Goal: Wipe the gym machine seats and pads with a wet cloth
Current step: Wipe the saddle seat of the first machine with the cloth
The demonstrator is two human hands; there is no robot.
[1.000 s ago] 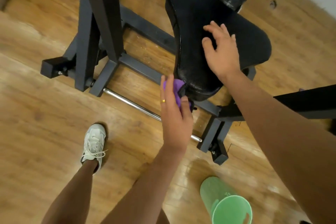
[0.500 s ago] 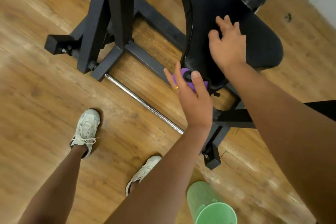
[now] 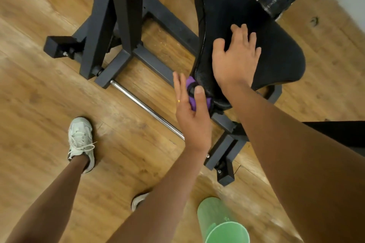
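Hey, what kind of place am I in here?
Probably a gym: a black padded seat on a dark metal machine frame, with a chrome bar near the wood floor.

My left hand held the purple cloth against the black seat — its near edge — while my right hand lay flat on top.

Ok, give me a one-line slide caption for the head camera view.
The left hand holds a purple cloth at the seat edge while the right hand rests flat on top.
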